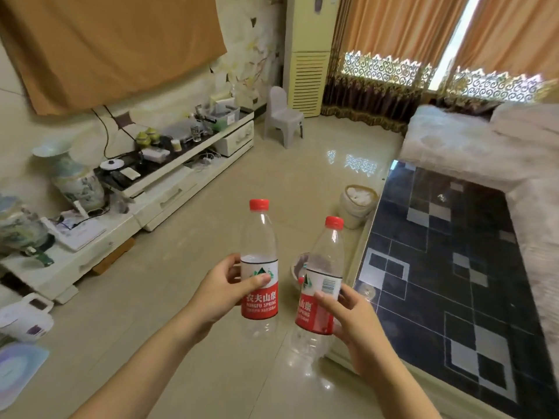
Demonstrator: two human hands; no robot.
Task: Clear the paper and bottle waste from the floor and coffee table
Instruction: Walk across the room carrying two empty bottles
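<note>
I hold two empty clear plastic bottles with red caps and red-and-white labels, both upright over the tiled floor. My left hand (225, 287) grips the left bottle (259, 237) around its label. My right hand (352, 320) grips the right bottle (325, 258), which leans slightly right, beside the edge of the dark glass coffee table (438, 267). A round waste bin (357, 207) lined with a bag and holding crumpled white paper stands on the floor past the bottles, against the table's far corner. A small crumpled scrap (442, 197) lies on the far part of the table.
A low white TV cabinet (169, 189) crowded with jars, cables and boxes runs along the left wall, with porcelain vases (75, 176). A small plastic chair (282, 116) and a tall air conditioner (308, 55) stand at the back. A pale sofa (472, 140) borders the table at right.
</note>
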